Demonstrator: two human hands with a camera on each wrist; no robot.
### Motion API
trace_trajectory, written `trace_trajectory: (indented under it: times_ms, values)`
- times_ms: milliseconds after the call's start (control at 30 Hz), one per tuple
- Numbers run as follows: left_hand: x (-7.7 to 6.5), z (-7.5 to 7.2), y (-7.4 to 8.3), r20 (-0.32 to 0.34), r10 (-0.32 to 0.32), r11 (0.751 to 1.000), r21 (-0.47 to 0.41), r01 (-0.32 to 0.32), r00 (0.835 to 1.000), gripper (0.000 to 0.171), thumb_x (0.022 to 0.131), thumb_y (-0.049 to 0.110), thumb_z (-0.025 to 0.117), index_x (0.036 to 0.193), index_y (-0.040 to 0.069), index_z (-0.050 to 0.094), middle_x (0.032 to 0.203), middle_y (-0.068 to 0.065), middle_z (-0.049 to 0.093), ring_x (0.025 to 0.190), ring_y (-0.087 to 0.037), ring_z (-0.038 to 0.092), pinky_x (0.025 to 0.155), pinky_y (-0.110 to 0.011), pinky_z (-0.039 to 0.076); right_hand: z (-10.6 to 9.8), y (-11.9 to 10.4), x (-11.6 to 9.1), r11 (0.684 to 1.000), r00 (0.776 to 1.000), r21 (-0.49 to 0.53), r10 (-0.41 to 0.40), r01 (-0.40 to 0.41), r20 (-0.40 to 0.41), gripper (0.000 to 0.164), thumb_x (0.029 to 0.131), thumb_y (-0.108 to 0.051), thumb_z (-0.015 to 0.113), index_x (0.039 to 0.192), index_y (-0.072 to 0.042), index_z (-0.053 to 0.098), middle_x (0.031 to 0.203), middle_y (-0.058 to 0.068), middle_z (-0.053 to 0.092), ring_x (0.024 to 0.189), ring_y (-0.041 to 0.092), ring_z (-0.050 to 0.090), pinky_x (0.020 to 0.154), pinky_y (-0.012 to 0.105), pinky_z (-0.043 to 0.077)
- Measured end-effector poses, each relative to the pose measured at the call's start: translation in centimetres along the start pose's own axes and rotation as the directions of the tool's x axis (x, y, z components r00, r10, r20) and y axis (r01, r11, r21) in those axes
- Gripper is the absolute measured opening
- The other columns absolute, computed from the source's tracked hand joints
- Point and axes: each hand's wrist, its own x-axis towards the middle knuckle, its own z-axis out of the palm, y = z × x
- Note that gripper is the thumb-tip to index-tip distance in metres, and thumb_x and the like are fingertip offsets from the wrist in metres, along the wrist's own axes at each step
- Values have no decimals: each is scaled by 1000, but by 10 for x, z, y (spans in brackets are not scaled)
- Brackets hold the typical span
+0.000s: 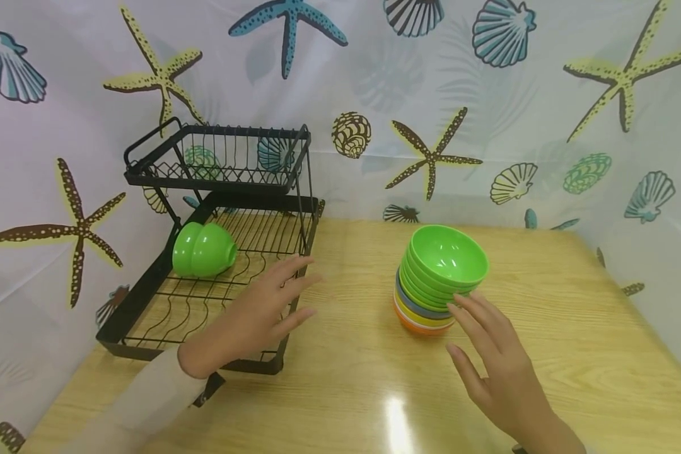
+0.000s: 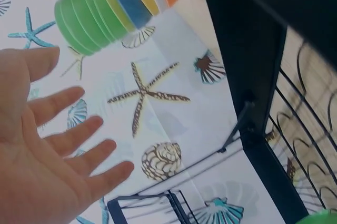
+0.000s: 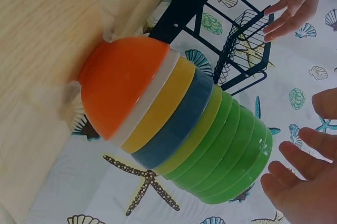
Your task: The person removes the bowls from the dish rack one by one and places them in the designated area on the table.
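Observation:
A stack of nested bowls (image 1: 425, 284) stands on the table, green ones on top, then blue, yellow and white, with orange at the bottom. My right hand (image 1: 499, 369) hovers at the stack's near right side, fingers spread and holding nothing; the right wrist view shows its fingertips (image 3: 274, 182) close to the top green rims. Over the right edge of the black dish rack (image 1: 190, 362) is my left hand (image 1: 255, 309), palm turned inward, fingers extended and nothing in it. Two green bowls (image 1: 201, 249) lie nested on their side on the rack's lower level.
The rack's raised upper basket (image 1: 215, 186) stands over the back of its lower level. Behind the wooden table (image 1: 352, 378) hangs a white cloth (image 1: 340, 82) printed with starfish and shells, which also covers both sides.

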Motion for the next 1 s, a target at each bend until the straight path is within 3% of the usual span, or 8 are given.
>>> trace_trajectory:
  times_ms: [100, 167, 333, 667, 800, 1000]
  values:
    - [2, -4, -8, -27, -105, 994, -6, 105, 994, 49, 93, 28, 64, 136, 8, 52, 146, -15, 40, 136, -34, 35, 110, -51, 34, 1, -1, -1, 1000, 1000, 8, -15, 15, 5, 48, 101, -33, 47, 120, 9, 59, 123, 26, 57, 127, 39, 44, 115, 29, 28]
    - [3, -7, -14, -46, -188, 982, -26, 187, 981, 48, 93, 27, 64, 135, 6, 53, 145, -17, 42, 134, -35, 38, 108, -53, 36, 0, -3, -1, 1000, 1000, 16, -25, 25, 8, 47, 101, -33, 48, 120, 9, 59, 123, 25, 57, 128, 37, 44, 115, 29, 28]
    - [4, -13, -33, -50, -377, 925, -66, 374, 925, 46, 96, 28, 58, 135, 4, 52, 144, -18, 42, 132, -38, 39, 104, -55, 40, -2, -7, 0, 999, 999, 35, -40, 39, 27, 47, 101, -32, 48, 121, 9, 58, 127, 23, 55, 132, 32, 41, 115, 29, 28]
    - [2, -20, -78, -63, -546, 837, -83, 541, 835, 44, 96, 22, 56, 132, -4, 52, 138, -28, 43, 128, -46, 38, 103, -62, 35, -4, -12, -1, 998, 997, 38, -44, 42, 60, 47, 102, -32, 46, 122, 9, 58, 130, 21, 54, 133, 28, 39, 115, 30, 27]
    - [-2, -19, -98, -67, -600, 800, -73, 596, 797, 48, 95, 21, 56, 133, -7, 49, 140, -34, 36, 129, -52, 33, 102, -67, 32, -4, -12, -4, 998, 996, 44, -47, 44, 71, 47, 102, -32, 46, 122, 9, 57, 131, 21, 53, 134, 29, 39, 116, 31, 26]
    - [-12, -17, -115, -63, -675, 737, -94, 669, 735, 55, 94, 22, 56, 138, -7, 42, 143, -37, 27, 129, -56, 26, 85, -68, 44, -2, -10, -11, 999, 993, 30, -29, 25, 114, 49, 102, -35, 45, 125, 7, 57, 133, 23, 51, 136, 28, 36, 117, 31, 23]
